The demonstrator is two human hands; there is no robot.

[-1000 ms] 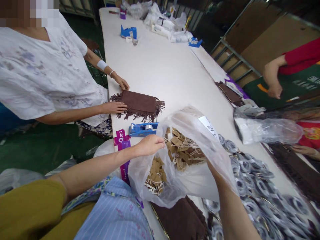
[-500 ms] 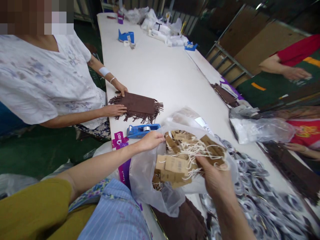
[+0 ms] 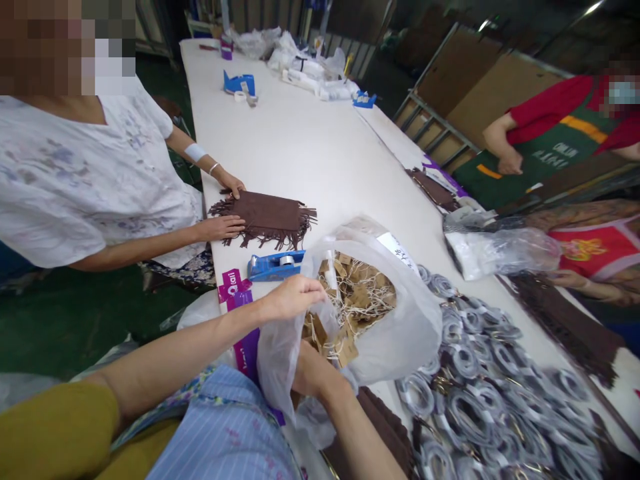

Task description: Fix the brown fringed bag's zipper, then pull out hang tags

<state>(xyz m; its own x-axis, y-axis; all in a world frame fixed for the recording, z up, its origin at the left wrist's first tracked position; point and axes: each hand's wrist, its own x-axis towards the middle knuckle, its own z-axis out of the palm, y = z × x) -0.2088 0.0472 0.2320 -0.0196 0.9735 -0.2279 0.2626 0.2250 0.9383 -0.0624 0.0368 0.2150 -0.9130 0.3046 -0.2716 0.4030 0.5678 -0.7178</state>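
Observation:
A white plastic bag (image 3: pixel 400 333) stands on the table in front of me, its mouth spread wide. Inside lie many brown cardboard hang tags (image 3: pixel 367 290) with white strings. My left hand (image 3: pixel 295 297) is closed at the bag's left rim, apparently pinching the plastic. Down inside the near side of the bag is my right hand (image 3: pixel 313 370), its fingers hidden by plastic and tags. Just beyond my left hand sits a blue tape dispenser (image 3: pixel 275 265).
Across the table (image 3: pixel 300 147) a co-worker's hands rest on a brown fringed piece (image 3: pixel 267 213). Coiled grey straps (image 3: pixel 470 400) pile up to the right. Brown material (image 3: pixel 385 427) lies beneath the bag's near side. Two more people are on the right.
My right hand has gone from the bunch of tags at the bag's mouth down and left into the bag's near side. The tags it lifted are back low in the bag.

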